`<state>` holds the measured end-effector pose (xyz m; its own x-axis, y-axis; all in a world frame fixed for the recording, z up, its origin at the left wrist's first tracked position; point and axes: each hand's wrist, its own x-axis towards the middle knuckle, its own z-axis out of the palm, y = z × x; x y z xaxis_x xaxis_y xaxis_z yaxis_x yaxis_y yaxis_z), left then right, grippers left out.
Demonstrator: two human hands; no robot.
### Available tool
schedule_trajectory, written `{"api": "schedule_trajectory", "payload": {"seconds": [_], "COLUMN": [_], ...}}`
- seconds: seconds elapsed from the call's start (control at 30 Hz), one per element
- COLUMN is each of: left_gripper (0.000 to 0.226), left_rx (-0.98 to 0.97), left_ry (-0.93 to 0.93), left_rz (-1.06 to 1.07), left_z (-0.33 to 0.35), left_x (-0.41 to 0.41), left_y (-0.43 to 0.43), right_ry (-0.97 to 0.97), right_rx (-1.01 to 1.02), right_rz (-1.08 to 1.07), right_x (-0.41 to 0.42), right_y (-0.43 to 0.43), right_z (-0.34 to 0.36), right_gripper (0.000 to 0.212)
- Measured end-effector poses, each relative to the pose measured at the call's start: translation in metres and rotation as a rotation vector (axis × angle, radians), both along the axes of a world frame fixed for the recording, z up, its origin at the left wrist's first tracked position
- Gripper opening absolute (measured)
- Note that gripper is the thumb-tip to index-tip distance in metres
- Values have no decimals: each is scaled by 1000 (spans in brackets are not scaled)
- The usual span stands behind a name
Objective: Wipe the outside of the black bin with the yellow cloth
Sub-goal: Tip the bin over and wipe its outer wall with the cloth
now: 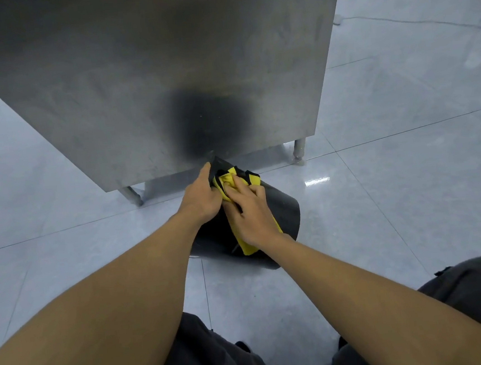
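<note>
Wiping the black bin (282, 207) on the floor (394, 198)

Right hand (250, 210) presses the yellow cloth (246, 244) flat against its side; left hand (201, 196) grips the bin's edge.

One black bin (279, 208), one yellow cloth (244, 240), two hands, seemingly one steel table (165, 72).

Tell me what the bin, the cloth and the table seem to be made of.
Black bin: likely plastic, smooth, dull sheen. Yellow cloth: soft fabric, perhaps microfibre; it bunches under the right hand. Table: probably stainless steel, brushed grey, faintly reflective.
</note>
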<state>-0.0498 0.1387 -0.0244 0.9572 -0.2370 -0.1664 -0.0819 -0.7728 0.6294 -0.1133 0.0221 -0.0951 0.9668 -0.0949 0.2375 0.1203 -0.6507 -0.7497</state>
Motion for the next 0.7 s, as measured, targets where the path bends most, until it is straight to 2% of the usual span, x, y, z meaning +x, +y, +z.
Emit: {"api": "schedule_trajectory", "payload": {"seconds": [0.1,0.17,0.27,0.4,0.47,0.6,0.7], "left_gripper": [62,59,50,66,70,72,72], "left_rx": [25,-29,-51,48,53,-7,-49], "left_ry": [-55,-42,-30,-22,-10,15,49], "left_rz": [-34,-6,-18,-73,-84,-50,-35], "left_z": [1,2,4,7,10,13,13], "left_x": [-1,-3,-6,-12,-15,-16,-16], "left_y": [-1,-2,-2,-7,-13,-24,-26], "right_ry": [10,95,236,300,244,36,-9], "right_rx": [-89,-95,17,149,117,50,73], "right_rz": [-113,-220,-398,-533,-494,-209,-140], "right_x": [-2,-2,-7,-12,-10,-4,-4], "right_y": [-5,-15,-33,-38,-32,-14,-4], "right_z": [-10,-17,-28,-30,-22,-1,3], "right_gripper": [41,43,50,50,48,43,43]}}
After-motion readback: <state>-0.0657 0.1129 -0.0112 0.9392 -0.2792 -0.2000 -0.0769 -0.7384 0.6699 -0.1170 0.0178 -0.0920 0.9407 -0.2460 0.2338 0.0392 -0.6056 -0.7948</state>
